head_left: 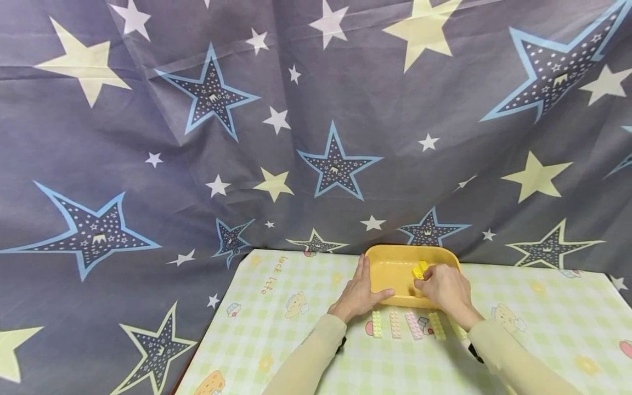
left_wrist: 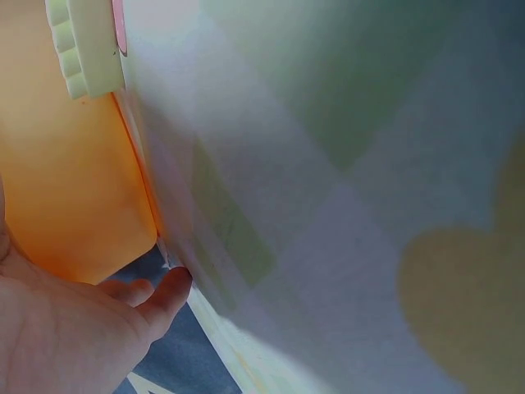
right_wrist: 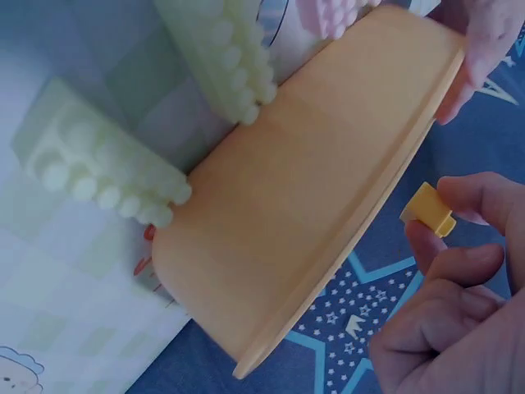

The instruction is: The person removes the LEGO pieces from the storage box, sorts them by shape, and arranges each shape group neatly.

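1. A person's right hand (head_left: 448, 289) pinches a yellow block (head_left: 419, 271), thumb and finger clamped on it, above a yellow-orange tray (head_left: 390, 274);
2. The left hand (head_left: 356, 293) rests at the tray's left end, thumb spread apart from the fingers;
3. Pastel blocks (head_left: 395, 325) line the checked tablecloth (head_left: 247, 351) just before the tray; a star-print curtain (head_left: 197, 164) hangs behind.

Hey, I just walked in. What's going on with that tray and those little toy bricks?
A person's right hand pinches a small yellow toy brick over a yellow-orange tray. The left hand touches the tray's left end, thumb at the front rim. Between the tray and the person, pastel studded bricks, some pink and some yellow-green, lie in a row on a checked tablecloth.
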### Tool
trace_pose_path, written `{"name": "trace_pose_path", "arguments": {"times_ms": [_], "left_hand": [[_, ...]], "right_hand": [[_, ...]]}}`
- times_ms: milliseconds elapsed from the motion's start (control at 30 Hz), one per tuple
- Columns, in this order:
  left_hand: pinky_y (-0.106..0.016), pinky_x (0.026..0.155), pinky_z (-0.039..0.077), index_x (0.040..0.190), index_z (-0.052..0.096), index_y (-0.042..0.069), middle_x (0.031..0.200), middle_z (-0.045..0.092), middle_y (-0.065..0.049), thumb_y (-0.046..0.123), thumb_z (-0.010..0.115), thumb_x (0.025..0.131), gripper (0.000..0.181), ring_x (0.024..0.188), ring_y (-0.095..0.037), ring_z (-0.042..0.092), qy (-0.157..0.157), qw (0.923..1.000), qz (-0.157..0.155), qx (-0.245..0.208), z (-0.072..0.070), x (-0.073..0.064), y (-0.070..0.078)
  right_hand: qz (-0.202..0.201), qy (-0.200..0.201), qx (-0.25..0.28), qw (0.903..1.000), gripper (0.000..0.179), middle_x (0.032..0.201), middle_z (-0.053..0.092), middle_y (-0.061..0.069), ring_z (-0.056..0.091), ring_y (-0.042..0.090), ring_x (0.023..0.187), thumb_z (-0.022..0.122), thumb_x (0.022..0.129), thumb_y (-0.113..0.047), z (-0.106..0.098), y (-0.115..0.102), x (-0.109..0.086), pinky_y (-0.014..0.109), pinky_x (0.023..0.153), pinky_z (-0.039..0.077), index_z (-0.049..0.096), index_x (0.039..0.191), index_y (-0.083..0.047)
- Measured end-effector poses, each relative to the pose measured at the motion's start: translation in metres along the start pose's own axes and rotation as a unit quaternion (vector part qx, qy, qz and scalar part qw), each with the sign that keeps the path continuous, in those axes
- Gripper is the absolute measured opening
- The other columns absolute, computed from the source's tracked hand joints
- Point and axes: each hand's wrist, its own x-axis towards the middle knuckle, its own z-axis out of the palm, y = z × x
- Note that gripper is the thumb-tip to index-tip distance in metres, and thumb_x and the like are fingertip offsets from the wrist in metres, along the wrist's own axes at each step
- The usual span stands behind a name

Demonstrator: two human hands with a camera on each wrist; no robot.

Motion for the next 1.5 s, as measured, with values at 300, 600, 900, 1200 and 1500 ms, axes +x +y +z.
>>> {"name": "trace_pose_path", "arguments": {"times_ms": [300, 600, 900, 1200, 1500], "left_hand": [[-0.062, 0.132, 0.036, 0.176, 0.0, 0.005, 0.186, -0.004, -0.015, 0.065, 0.069, 0.101, 0.119, 0.163, -0.043, 0.038, 0.001, 1.0, 0.006, 0.005, -0.001, -0.003, 0.0], [-0.062, 0.131, 0.037, 0.176, -0.001, 0.004, 0.186, -0.004, -0.016, 0.064, 0.07, 0.101, 0.119, 0.163, -0.043, 0.038, 0.001, 0.9999, 0.009, 0.006, 0.0, -0.001, -0.002], [-0.065, 0.131, 0.035, 0.176, -0.002, 0.004, 0.186, -0.004, -0.017, 0.064, 0.069, 0.101, 0.119, 0.161, -0.045, 0.041, 0.001, 0.9999, 0.012, 0.001, -0.004, -0.001, 0.001], [-0.065, 0.131, 0.035, 0.176, -0.002, 0.006, 0.186, -0.004, -0.016, 0.062, 0.07, 0.101, 0.118, 0.161, -0.044, 0.041, 0.001, 0.9999, 0.011, -0.009, -0.003, -0.003, 0.001], [-0.065, 0.131, 0.035, 0.176, 0.0, 0.006, 0.186, -0.003, -0.016, 0.066, 0.069, 0.1, 0.119, 0.164, -0.041, 0.037, 0.003, 0.9999, 0.012, -0.007, -0.003, -0.002, 0.001]], "right_hand": [[0.004, -0.013, 0.015, 0.9998, 0.029, 0.087, 0.081, 0.013, 0.062, 0.018, 0.063, 0.083, 0.09, -0.031, 0.002, -0.007, -0.032, 0.033, 0.053, 0.046, 0.082, 0.096, -0.003], [0.019, -0.031, 0.034, 0.9988, 0.021, 0.064, 0.068, -0.004, 0.054, 0.014, 0.058, 0.088, 0.087, -0.029, 0.012, -0.012, -0.062, 0.03, 0.052, 0.04, 0.081, 0.084, -0.009], [0.021, -0.046, 0.044, 0.9977, 0.02, 0.058, 0.059, -0.005, 0.05, 0.012, 0.054, 0.09, 0.086, -0.027, 0.026, -0.018, -0.09, 0.027, 0.049, 0.037, 0.082, 0.084, -0.009], [0.023, -0.057, 0.038, 0.9974, 0.027, 0.057, 0.058, -0.007, 0.05, 0.011, 0.054, 0.092, 0.085, -0.03, 0.045, -0.023, -0.11, 0.026, 0.051, 0.038, 0.074, 0.071, -0.015], [0.017, -0.084, 0.038, 0.9956, 0.03, 0.056, 0.057, -0.008, 0.049, 0.009, 0.054, 0.092, 0.084, -0.023, 0.066, -0.035, -0.123, 0.024, 0.052, 0.034, 0.069, 0.066, -0.017]]}}
